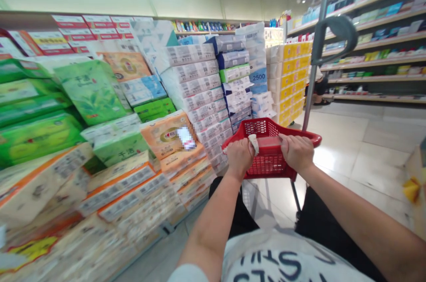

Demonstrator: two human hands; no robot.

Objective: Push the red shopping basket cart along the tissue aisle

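Observation:
Both of my hands are closed on the red handle [269, 141] of a shopping cart. My left hand [238, 156] wraps round its left part, and a small crumpled white piece [254, 143], perhaps tissue or tape, shows beside the thumb. Farther right, my right hand [298, 151] grips the same bar with the thumb on top. In front of the hands is the cart's red plastic basket [259, 126], whose inside is mostly hidden. A grey metal pole [316, 73] rises at its right, carrying a dark grey hook-shaped part [339, 35].
Along the left stand stacked tissue packs: green [91, 91], orange [169, 133] and white [196, 77]. A pixelated bright patch covers one orange pack. Yellow-and-white boxes [293, 82] stand ahead. Shelves [372, 80] line the right beyond a tiled floor [353, 140]; a person crouches near them, partly hidden.

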